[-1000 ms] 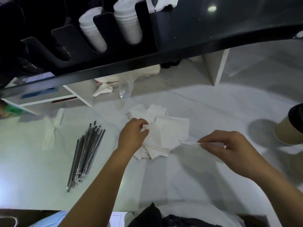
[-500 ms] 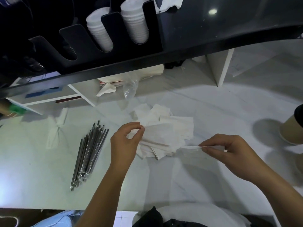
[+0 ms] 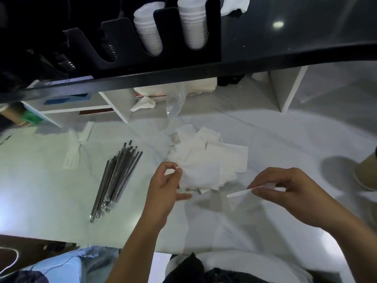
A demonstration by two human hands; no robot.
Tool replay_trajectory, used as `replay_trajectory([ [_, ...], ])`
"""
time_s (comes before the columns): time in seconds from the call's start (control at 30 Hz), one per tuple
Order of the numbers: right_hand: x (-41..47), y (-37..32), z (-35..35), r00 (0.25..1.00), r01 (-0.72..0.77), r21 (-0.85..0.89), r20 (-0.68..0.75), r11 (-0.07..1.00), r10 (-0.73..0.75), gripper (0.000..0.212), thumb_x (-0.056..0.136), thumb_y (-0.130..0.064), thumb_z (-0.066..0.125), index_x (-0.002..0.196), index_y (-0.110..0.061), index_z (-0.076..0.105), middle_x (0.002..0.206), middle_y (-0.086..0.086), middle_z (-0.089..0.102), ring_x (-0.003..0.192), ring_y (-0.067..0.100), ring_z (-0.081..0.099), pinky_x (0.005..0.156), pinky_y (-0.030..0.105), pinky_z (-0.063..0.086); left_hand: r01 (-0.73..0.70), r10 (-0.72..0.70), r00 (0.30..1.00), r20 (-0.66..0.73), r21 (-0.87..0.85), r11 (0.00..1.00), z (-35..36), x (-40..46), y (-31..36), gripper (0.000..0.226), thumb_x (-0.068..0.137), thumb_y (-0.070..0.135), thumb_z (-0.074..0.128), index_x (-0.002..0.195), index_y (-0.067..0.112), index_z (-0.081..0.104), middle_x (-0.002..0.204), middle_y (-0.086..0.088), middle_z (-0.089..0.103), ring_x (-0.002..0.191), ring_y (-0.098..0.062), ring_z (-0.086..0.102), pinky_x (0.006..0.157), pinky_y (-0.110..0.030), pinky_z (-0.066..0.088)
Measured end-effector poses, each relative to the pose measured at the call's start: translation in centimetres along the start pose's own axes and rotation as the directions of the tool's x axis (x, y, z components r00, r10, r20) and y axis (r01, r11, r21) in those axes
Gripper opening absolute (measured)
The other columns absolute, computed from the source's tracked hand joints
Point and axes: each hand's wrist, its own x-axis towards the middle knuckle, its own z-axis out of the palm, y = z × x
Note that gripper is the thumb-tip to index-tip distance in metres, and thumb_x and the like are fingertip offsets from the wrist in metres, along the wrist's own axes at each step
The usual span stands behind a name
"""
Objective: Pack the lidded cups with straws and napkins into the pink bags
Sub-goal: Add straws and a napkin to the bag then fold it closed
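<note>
Lifted off the pile since a second ago, the left hand (image 3: 163, 184) now pinches a napkin (image 3: 201, 172) by its corner.

Nearest, the right hand (image 3: 285, 193) pinches a second napkin (image 3: 238, 194) edge-on above the table (image 3: 40, 190), apart from the left hand. Behind them lies the napkin pile (image 3: 224, 154), with the wrapped straws (image 3: 116, 174) to its left. A paper cup (image 3: 366, 172) stands at the right edge. Farther back, white lids (image 3: 146, 31) sit in a black rack (image 3: 114, 37).
</note>
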Motion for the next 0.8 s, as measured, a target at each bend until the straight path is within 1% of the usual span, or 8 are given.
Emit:
replay_trajectory([
  [0.1,-0.2,0.3,0.1,1.0,-0.013,0.008,-0.009,1.0,0.014,0.023,0.087,-0.016,0.075,0.08,-0.038,0.08,0.092,-0.01,0.074,0.087,0.018,0.068,0.087,0.049,0.051,0.016,-0.011,0.998,-0.063,0.088,0.996,0.3,0.3,-1.0,0.005,0.1,0.021,0.055,0.096,0.023,0.058,0.088,-0.014,0.065,0.077,-0.026,0.06,0.051,-0.034,0.055],
  [0.2,-0.4,0.4,0.4,1.0,-0.022,0.03,-0.013,0.999,0.022,0.023,0.086,-0.015,0.075,0.08,-0.037,0.08,0.09,-0.01,0.074,0.087,0.019,0.068,0.087,0.05,0.051,0.047,-0.038,0.994,-0.101,0.091,0.995,0.3,0.6,-2.1,0.003,0.101,0.021,0.054,0.099,0.019,0.056,0.094,-0.009,0.057,0.081,-0.021,0.054,0.053,-0.035,0.057],
  [0.33,-0.4,0.5,0.8,0.999,-0.042,0.058,-0.01,0.997,0.043,0.024,0.086,-0.013,0.075,0.078,-0.035,0.08,0.09,-0.01,0.074,0.085,0.016,0.068,0.084,0.047,0.051,0.097,-0.094,0.988,-0.126,0.016,0.995,-0.1,-0.1,-3.5,0.004,0.099,0.018,0.057,0.101,0.02,0.058,0.091,-0.015,0.055,0.083,-0.029,0.055,0.059,-0.036,0.06],
  [0.47,-0.4,0.6,0.9,0.999,-0.053,0.066,-0.006,0.996,0.054,0.023,0.086,-0.014,0.076,0.078,-0.035,0.08,0.09,-0.01,0.074,0.082,0.016,0.067,0.076,0.035,0.049,0.11,-0.11,0.993,-0.038,-0.002,0.994,-0.9,-1.3,-4.7,0.042,0.089,0.011,0.071,0.116,0.039,0.055,0.109,-0.013,0.068,0.085,-0.024,0.072,0.082,-0.04,0.06],
  [0.53,-0.3,0.6,1.0,0.999,-0.052,0.071,-0.003,0.996,0.052,0.022,0.086,-0.014,0.075,0.078,-0.034,0.08,0.09,-0.01,0.074,0.079,0.015,0.066,0.07,0.023,0.047,0.078,-0.078,0.997,0.011,0.008,0.997,-1.3,-1.9,-5.1,0.061,0.084,0.003,0.074,0.121,0.045,0.051,0.116,-0.005,0.065,0.087,-0.017,0.073,0.083,-0.037,0.06],
  [0.6,-0.2,0.6,1.1,0.999,-0.052,0.073,0.002,0.996,0.052,0.022,0.086,-0.013,0.075,0.078,-0.032,0.081,0.09,-0.009,0.074,0.077,0.013,0.065,0.067,0.017,0.045,0.018,-0.025,0.997,0.07,0.09,0.996,-1.5,-2.6,-5.6,0.068,0.081,-0.001,0.075,0.123,0.046,0.05,0.124,0.006,0.059,0.091,-0.012,0.072,0.078,-0.027,0.057],
  [0.67,-0.1,0.6,1.2,0.998,-0.056,0.076,0.009,0.996,0.055,0.021,0.086,-0.012,0.075,0.079,-0.031,0.081,0.09,-0.009,0.075,0.078,0.011,0.066,0.067,0.015,0.045,-0.064,0.043,0.993,0.112,0.19,0.98,-1.6,-3.0,-6.3,0.069,0.078,-0.004,0.076,0.12,0.047,0.055,0.134,0.008,0.049,0.094,-0.016,0.068,0.079,-0.024,0.055],
  [0.8,-0.1,0.6,1.6,0.997,-0.073,0.089,0.023,0.993,0.071,0.022,0.086,-0.011,0.075,0.078,-0.031,0.081,0.09,-0.009,0.075,0.081,0.012,0.067,0.069,0.017,0.047,-0.216,0.19,0.976,0.104,0.45,0.866,-1.4,-3.3,-7.6,0.055,0.079,-0.005,0.075,0.106,0.041,0.064,0.143,0.017,0.032,0.074,-0.006,0.062,0.077,-0.015,0.052],
])
